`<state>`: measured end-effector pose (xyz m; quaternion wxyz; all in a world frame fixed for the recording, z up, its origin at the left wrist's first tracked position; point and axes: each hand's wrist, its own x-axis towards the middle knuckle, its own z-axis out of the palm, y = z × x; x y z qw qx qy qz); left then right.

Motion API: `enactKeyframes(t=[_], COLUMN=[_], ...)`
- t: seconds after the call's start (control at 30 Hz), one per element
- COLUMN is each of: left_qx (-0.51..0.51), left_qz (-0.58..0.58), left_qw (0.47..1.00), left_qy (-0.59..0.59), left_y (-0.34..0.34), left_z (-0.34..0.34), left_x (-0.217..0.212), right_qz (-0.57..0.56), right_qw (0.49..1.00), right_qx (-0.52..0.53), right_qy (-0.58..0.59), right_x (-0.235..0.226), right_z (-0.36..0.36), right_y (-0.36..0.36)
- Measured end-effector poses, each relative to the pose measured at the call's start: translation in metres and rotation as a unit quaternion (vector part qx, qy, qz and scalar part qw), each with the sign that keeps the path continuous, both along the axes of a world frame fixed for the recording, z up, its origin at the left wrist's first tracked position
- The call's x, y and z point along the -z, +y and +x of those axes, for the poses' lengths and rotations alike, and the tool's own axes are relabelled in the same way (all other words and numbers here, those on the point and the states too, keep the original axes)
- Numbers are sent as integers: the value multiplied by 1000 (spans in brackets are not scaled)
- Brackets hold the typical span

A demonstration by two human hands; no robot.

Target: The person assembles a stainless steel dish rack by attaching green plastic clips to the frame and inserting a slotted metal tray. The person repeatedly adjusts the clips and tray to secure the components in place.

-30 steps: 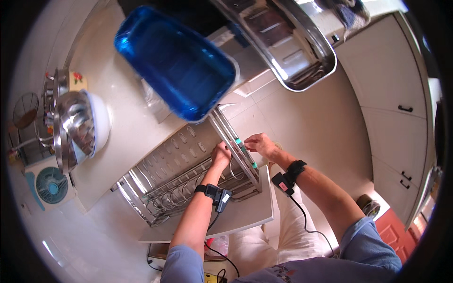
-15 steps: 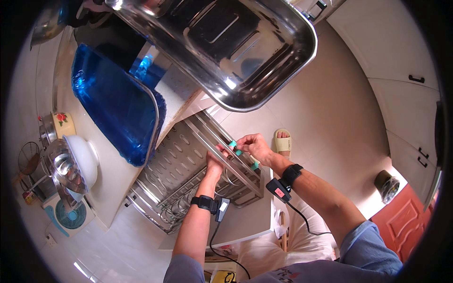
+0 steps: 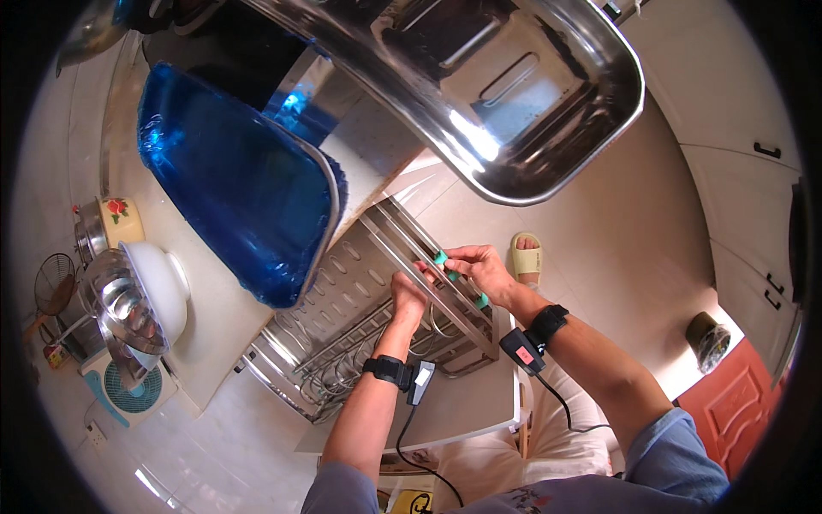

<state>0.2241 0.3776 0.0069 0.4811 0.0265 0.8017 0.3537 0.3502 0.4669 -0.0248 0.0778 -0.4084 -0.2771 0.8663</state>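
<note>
A pull-out metal drawer basket stands extended from under the counter. Several small green plastic pieces sit along its front rails. My right hand reaches over the front rail from outside, thumb and fingertips pinched at a green piece near the rail's middle. Inside the basket, behind the same rail, my left hand is closed with bent fingers close to the right fingertips. The rail partly covers its fingertips, and what they hold cannot be made out. Both wrists wear black straps with small cabled boxes.
Above the basket, a large stainless steel sink basin juts past the counter. A blue film-covered panel leans beside it. A white bowl and a metal bowl stand left. White cabinets line the right side.
The whole scene has shifted slightly rightward in the view. Both hands stay at the same stretch of rail, with only slight finger movement.
</note>
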Motion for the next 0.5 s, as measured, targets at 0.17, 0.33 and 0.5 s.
enactKeyframes(t=[0.17,0.33,0.5], left_qx=[-52,1,9], left_qz=[22,-6,-5], left_qw=[998,1000,1000], left_qy=[-15,-15,-27], left_y=[-13,-9,-6], left_z=[-2,-8,-5], left_x=[18,17,9], right_qz=[37,34,11], right_qw=[999,998,999], right_qx=[-15,-33,-39], right_qy=[-14,-38,-16], right_x=[-5,-9,-2], right_z=[-3,-4,-2], right_y=[1,5,5])
